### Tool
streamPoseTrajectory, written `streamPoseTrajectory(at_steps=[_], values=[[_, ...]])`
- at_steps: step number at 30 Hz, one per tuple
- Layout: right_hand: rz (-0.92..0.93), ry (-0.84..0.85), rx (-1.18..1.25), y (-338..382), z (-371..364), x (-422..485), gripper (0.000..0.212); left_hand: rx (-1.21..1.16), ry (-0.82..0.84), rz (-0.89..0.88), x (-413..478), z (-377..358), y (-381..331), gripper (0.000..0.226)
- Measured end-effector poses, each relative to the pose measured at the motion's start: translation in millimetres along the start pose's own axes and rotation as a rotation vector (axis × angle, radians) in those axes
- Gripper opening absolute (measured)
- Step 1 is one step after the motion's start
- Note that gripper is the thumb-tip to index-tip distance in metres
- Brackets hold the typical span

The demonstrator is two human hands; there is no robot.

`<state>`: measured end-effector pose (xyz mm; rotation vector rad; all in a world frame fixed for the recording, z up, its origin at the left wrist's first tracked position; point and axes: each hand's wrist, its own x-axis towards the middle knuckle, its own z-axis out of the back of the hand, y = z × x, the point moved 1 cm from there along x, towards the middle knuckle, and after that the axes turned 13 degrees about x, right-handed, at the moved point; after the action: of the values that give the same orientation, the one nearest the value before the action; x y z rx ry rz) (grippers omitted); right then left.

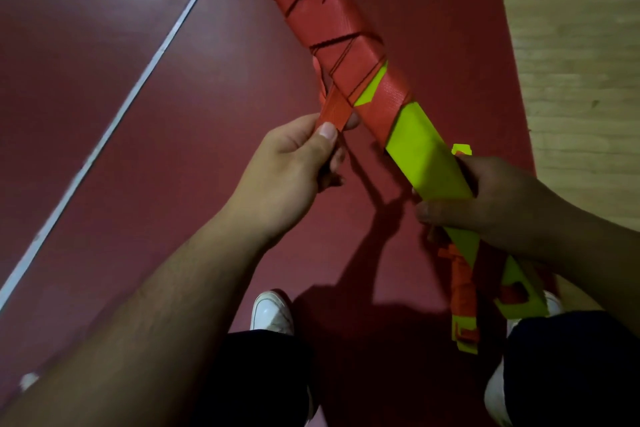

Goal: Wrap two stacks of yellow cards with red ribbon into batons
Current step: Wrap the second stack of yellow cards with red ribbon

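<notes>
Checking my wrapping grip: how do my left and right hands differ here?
The left hand pinches the ribbon by its end, between thumb and fingers; the right hand curls round the bare yellow part of the baton. The left hand sits beside the baton, near its wrapped section; the right hand is on the baton, lower down. Both are gripping something.

- Dark red floor [173, 184] crossed by thin white lines [116, 121].
- Pale wooden boards [581, 45] along the right edge.
- White shoe [272, 312] below a dark trouser leg [256, 374].
</notes>
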<state>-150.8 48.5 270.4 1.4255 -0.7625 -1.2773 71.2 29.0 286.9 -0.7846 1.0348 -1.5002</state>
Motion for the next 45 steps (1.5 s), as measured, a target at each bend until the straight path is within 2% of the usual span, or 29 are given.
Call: streamPoseTrajectory(at_steps=[3,7,12,16,20,25,27,30,34,36,38,45], values=[[0.036,-0.066,-0.1,-3.3,-2.2,2.0,0.015,0.018,0.004,0.044,-1.9,-6.1,-2.2,0.023],[0.079,-0.15,-0.286,-10.5,-4.7,3.9,0.02,-0.006,0.001,0.011,-5.1,-15.5,-4.4,0.005],[0.125,-0.198,-0.365,-19.5,-7.7,4.9,0.024,-0.005,-0.062,0.015,-8.8,-24.6,-4.4,0.027],[0.146,-0.15,-0.391,-25.6,-12.6,6.1,0.027,-0.015,-0.147,0.063,-10.0,-30.2,-1.6,0.045],[0.132,-0.017,-0.466,-29.4,-20.2,1.9,0.035,-0.072,-0.214,0.124,-10.5,-34.5,-0.4,0.06],[0.275,0.045,-0.573,-36.3,-22.5,0.1,0.05,-0.135,-0.3,0.269,-10.6,-35.1,3.1,0.043],[0.286,0.033,-0.498,-33.1,-18.3,1.7,0.053,-0.217,-0.271,0.294,-9.8,-32.3,1.8,0.041],[0.141,0.033,-0.292,-18.0,-7.3,4.8,0.055,-0.325,-0.175,0.265,-8.3,-27.1,-1.4,0.038],[-0.043,0.195,-0.14,-3.8,-2.7,3.0,0.052,-0.35,-0.103,0.199,-10.3,-28.2,-5.6,0.034],[-0.003,0.187,-0.175,-5.5,-4.2,2.6,0.039,-0.335,-0.033,0.169,-9.5,-27.3,-8.4,0.036],[0.055,0.104,-0.183,-8.3,-2.5,2.6,0.032,-0.311,0.041,0.166,-5.9,-20.5,-7.3,0.04],[0.137,-0.097,-0.283,-9.6,0.2,0.7,0.034,-0.118,0.098,0.181,0.7,-1.2,1.2,0.065]])
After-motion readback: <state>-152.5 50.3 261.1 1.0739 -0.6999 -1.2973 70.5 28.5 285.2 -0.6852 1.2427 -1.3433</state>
